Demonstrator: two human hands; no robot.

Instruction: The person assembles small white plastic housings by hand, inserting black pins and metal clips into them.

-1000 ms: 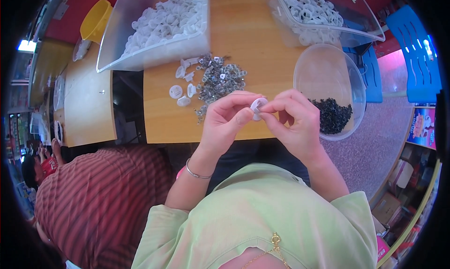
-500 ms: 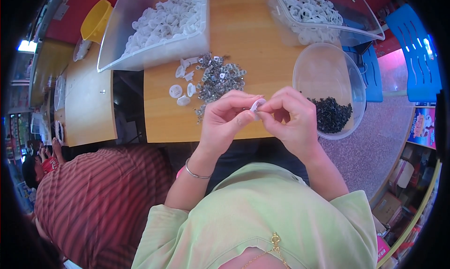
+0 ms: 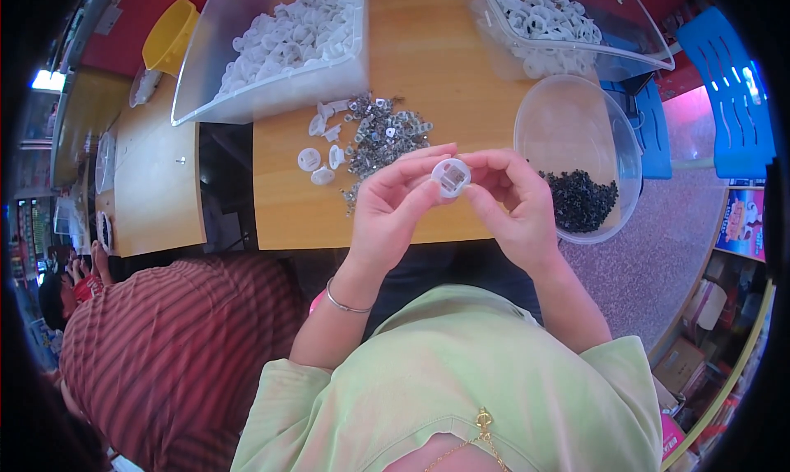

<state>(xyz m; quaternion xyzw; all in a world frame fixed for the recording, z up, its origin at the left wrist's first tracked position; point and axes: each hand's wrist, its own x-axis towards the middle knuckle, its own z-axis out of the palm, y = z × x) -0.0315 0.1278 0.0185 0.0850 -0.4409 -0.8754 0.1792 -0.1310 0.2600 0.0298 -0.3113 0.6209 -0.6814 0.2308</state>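
As the head view shows, left hand [image 3: 401, 199] pinches a round white plastic fitting [image 3: 451, 178] between thumb and fingers; right hand [image 3: 514, 204] half-curled at its right rim — gripping or merely touching, cannot tell. Fitting held above worktop [image 3: 292, 213], near heaped small metal parts [image 3: 387, 136].

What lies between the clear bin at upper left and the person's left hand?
In the head view, a pile of small metal pieces lies between the clear bin and left hand, with loose white parts beside it.
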